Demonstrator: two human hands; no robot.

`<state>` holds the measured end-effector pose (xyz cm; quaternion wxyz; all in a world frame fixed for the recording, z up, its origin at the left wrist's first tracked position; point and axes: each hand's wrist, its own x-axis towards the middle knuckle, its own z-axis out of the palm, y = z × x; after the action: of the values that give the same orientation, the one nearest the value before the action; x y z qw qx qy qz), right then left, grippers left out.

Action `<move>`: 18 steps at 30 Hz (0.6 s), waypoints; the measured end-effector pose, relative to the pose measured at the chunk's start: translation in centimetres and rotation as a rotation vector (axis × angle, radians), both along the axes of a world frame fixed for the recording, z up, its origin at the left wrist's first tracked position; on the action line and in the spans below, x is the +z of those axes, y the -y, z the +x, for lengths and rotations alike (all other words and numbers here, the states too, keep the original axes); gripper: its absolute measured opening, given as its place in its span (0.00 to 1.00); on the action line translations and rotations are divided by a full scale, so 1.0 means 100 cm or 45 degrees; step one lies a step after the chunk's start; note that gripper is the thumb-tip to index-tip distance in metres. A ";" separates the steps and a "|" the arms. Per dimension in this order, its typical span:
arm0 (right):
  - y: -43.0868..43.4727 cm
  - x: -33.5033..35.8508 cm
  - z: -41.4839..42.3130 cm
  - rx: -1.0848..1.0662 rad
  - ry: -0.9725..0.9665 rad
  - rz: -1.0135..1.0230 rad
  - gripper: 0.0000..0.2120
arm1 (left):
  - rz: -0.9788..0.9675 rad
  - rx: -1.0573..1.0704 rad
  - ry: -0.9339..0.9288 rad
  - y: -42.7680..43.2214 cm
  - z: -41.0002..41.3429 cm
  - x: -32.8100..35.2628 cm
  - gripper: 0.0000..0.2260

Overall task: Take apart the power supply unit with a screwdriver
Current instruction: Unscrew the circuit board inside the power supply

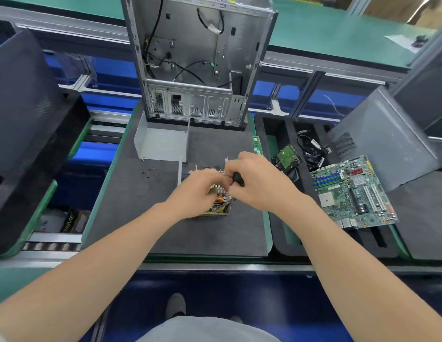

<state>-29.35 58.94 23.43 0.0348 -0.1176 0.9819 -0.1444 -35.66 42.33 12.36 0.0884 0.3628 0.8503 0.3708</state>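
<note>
**Power supply unit** [218,202]: lay at centre frame on the dark desk [141,218], cover off, with coils, wiring and board exposed. Most of it was hidden beneath the two hands.

**Screwdriver** [238,180]: only the black handle was visible, above the unit. The shaft and tip were hidden.

**Right hand** [260,185]: fingers were curled tight round the screwdriver handle.

**Left hand** [196,191]: lay over the unit with bent fingers reaching toward the tool. Whether it gripped the unit, steadied the shaft or merely rested there could not be told.

**Metal cover** [160,144]: stood apart, up and left of the unit, in front of the open computer case [197,58].

**Loose screws** [148,172]: small dark specks on the desk, left of the unit.

**Motherboard** [353,191], **hard drive** [288,156]: set aside at right of frame.

**Hazards, as judged:**
- The tip could slip off a screw head under an off-axis push and gouge the board or jab the left-hand fingers close by.
- The unit, loosely braced, could skid on the desk.
- A freed screw could roll among the others or drop off the desk's edge.
- Bare fingers sat near exposed capacitors, which might hold charge.
</note>
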 end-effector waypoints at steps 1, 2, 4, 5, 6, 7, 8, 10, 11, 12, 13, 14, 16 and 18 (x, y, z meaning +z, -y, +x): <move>-0.001 -0.002 0.001 -0.006 -0.009 -0.006 0.02 | -0.035 -0.019 0.016 -0.001 0.000 -0.003 0.21; -0.001 -0.003 0.003 -0.010 -0.018 -0.011 0.02 | -0.059 -0.028 0.035 -0.002 0.000 -0.006 0.21; -0.002 -0.005 0.005 -0.019 -0.021 -0.013 0.02 | -0.131 -0.038 0.020 -0.002 0.001 -0.012 0.17; -0.001 -0.006 0.006 -0.024 -0.018 -0.013 0.02 | -0.182 -0.036 -0.042 -0.004 0.003 -0.016 0.14; -0.001 -0.006 0.007 -0.027 -0.019 -0.015 0.02 | -0.238 -0.023 -0.134 -0.006 0.005 -0.019 0.11; -0.002 -0.005 0.007 -0.036 -0.027 -0.025 0.03 | -0.288 0.002 -0.234 -0.010 0.007 -0.023 0.10; -0.002 -0.004 0.008 -0.057 -0.046 -0.044 0.04 | -0.323 0.038 -0.322 -0.015 0.010 -0.027 0.11; -0.006 -0.002 0.010 -0.138 -0.124 -0.108 0.06 | -0.332 0.138 -0.409 -0.025 0.012 -0.035 0.16; -0.009 -0.001 0.010 -0.184 -0.164 -0.137 0.05 | -0.310 0.189 -0.414 -0.027 0.012 -0.037 0.19; -0.012 0.001 0.011 -0.219 -0.190 -0.155 0.04 | -0.296 0.226 -0.406 -0.028 0.012 -0.040 0.21; -0.014 0.002 0.011 -0.237 -0.198 -0.165 0.04 | -0.301 0.247 -0.398 -0.027 0.012 -0.043 0.21; -0.016 0.003 0.011 -0.243 -0.195 -0.175 0.04 | -0.316 0.256 -0.393 -0.027 0.013 -0.047 0.20; -0.018 0.004 0.012 -0.244 -0.180 -0.193 0.04 | -0.321 0.260 -0.376 -0.025 0.014 -0.054 0.16; -0.019 0.003 0.012 -0.250 -0.176 -0.200 0.04 | -0.275 0.270 -0.337 -0.025 0.015 -0.057 0.14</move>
<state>-28.11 60.86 23.74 -0.0566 -0.0331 0.9744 -0.2149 -34.18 44.84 6.68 -0.0253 0.3051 0.9228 0.2339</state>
